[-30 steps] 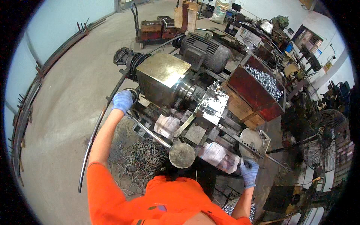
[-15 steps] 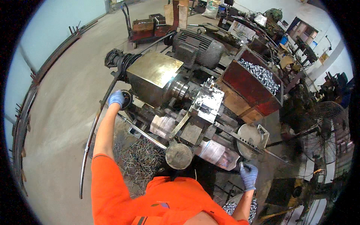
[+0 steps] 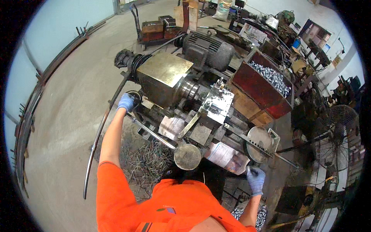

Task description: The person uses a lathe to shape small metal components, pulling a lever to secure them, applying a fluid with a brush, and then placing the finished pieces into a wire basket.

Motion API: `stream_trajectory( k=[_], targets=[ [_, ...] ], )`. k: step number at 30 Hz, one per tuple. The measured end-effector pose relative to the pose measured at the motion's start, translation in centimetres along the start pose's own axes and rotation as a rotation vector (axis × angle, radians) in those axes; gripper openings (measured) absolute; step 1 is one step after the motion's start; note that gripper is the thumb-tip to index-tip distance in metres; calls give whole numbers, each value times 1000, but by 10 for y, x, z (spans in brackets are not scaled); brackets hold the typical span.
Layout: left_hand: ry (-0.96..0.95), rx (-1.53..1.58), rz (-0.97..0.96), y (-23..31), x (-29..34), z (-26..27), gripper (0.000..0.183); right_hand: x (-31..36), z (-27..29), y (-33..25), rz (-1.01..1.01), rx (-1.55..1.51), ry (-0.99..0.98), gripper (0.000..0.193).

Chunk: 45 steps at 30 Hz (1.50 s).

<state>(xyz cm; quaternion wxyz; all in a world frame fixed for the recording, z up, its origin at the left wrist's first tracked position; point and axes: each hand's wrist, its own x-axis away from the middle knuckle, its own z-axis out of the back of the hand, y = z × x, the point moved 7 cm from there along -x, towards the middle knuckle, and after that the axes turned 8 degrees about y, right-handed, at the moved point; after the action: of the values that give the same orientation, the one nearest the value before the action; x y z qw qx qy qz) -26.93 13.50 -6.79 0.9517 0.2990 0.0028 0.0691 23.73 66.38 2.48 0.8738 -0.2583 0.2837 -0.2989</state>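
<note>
At the left of a lathe-like machine, my gloved left hand (image 3: pixel 126 102) is closed around the rim of a dark handwheel (image 3: pixel 135 99). My gloved right hand (image 3: pixel 256 181) is at the lower right, with its fingers pinched on what looks like a small shiny metal piece (image 3: pixel 248 170). Beside those fingertips lies a plastic-covered sheet (image 3: pixel 227 157) on the machine's front. In the machine's middle, a metal chuck (image 3: pixel 190 89) faces a bright tool block (image 3: pixel 218 104). A flat lever (image 3: pixel 189 127) slants below the block.
A red bin (image 3: pixel 259 83) of small silvery parts stands behind the machine at right. Another heap of parts (image 3: pixel 262 215) sits below my right hand. Thin metal scraps (image 3: pixel 148 162) cover the floor at front left. A long bar (image 3: pixel 98 135) slants down at left; a fan (image 3: pixel 335 137) stands right.
The whole view has shifted slightly, so the machine appears a little farther right. My left hand stays on the handwheel, and my right hand keeps its pinch beside the sheet.
</note>
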Motion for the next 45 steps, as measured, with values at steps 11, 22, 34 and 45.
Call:
stream_trajectory(
  k=[11, 22, 34, 45],
  targets=[
    [453, 542, -193, 32, 96, 95, 26, 4, 14, 12, -75, -41, 40, 16],
    [634, 147, -647, 189, 116, 152, 26, 9, 19, 32, -93, 9, 70, 20],
    [556, -48, -784, 197, 113, 148, 20, 21, 22, 73, -99, 27, 156, 26],
    [665, 39, -836, 193, 125, 163, 21, 12, 26, 45, -72, -74, 143, 20]
  ],
)
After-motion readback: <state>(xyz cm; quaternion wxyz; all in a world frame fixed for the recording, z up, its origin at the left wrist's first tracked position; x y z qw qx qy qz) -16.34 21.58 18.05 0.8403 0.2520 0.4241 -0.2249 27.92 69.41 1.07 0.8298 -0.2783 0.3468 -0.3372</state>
